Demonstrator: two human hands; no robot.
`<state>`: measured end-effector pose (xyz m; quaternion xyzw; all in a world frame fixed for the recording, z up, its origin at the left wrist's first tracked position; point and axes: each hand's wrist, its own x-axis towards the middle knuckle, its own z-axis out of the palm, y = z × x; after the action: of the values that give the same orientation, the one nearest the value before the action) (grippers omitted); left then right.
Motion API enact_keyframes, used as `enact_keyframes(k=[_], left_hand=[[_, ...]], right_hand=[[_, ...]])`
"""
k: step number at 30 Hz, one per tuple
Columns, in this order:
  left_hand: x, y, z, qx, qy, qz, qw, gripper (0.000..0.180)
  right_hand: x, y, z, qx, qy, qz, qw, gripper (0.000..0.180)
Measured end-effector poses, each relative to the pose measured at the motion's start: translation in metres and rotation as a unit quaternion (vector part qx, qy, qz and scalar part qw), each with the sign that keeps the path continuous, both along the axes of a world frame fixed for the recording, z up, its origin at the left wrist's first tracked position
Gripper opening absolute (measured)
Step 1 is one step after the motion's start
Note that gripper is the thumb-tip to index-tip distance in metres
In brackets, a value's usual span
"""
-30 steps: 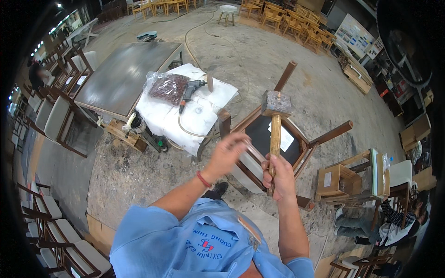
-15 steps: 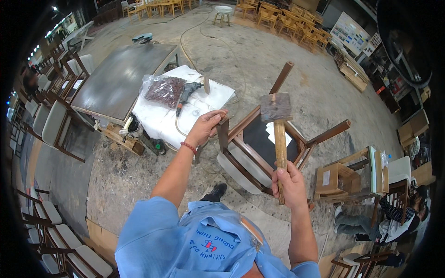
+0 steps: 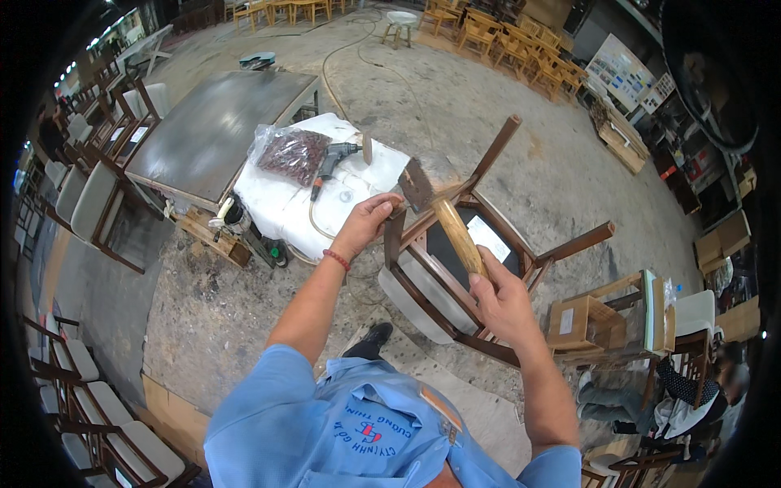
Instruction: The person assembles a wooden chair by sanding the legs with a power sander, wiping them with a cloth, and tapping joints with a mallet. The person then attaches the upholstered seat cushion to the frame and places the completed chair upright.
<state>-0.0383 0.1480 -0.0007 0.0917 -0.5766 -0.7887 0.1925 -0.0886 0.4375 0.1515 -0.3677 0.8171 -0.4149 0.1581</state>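
Note:
In my right hand (image 3: 503,301) is a wooden mallet (image 3: 460,236), gripped by its pale handle. The dark block head hangs close to my left fingertips. My left hand (image 3: 364,224) is closed in a pinch at the end of an upturned chair leg; whatever small piece is between its fingers is too small to make out. The dark brown chair (image 3: 573,241) lies overturned before me, legs pointing up and outward. Its black seat underside carries white paper labels (image 3: 488,237), and its pale upholstery shows below the frame.
To the left, a white-covered surface (image 3: 285,207) bears a clear bag of small reddish-brown pieces (image 3: 294,154) and a power tool (image 3: 332,167) with a disc. Beyond stands a dark-topped table (image 3: 220,130). A cardboard box (image 3: 569,321) and a seated person (image 3: 683,390) are at right.
The mallet head has swung left and down, from above the chair to beside my left fingertips. My right hand has moved up slightly with it. The left hand keeps its place.

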Motion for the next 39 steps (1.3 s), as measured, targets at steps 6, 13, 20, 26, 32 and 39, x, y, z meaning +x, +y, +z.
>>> enact_keyframes(k=[6, 13, 20, 26, 32, 39], left_hand=[[0.0, -0.002, -0.007, 0.061, 0.014, 0.001, 0.998, 0.036], [0.005, 0.018, -0.007, -0.146, 0.043, 0.093, 0.984, 0.056], [0.002, 0.023, -0.006, -0.352, -0.146, 0.114, 0.917, 0.062], [0.01, 0.026, 0.008, -0.348, -0.19, 0.094, 0.913, 0.054], [0.017, -0.004, -0.003, -0.389, -0.163, 0.023, 0.907, 0.063], [0.079, -0.221, -0.127, -0.026, -0.224, 0.265, 0.937, 0.03]], right_hand=[[-0.01, -0.033, 0.025, 0.121, 0.157, 0.057, 0.979, 0.048], [0.014, -0.033, 0.119, -0.37, 0.052, 0.054, 0.926, 0.049], [0.003, -0.022, 0.014, 0.006, 0.27, 0.02, 0.963, 0.044], [-0.017, 0.047, -0.006, 0.056, -0.039, -0.085, 0.994, 0.042], [0.045, 0.07, -0.079, 0.001, -0.177, -0.176, 0.968, 0.025], [0.113, -0.023, -0.215, 0.104, -0.19, -0.115, 0.969, 0.019]])
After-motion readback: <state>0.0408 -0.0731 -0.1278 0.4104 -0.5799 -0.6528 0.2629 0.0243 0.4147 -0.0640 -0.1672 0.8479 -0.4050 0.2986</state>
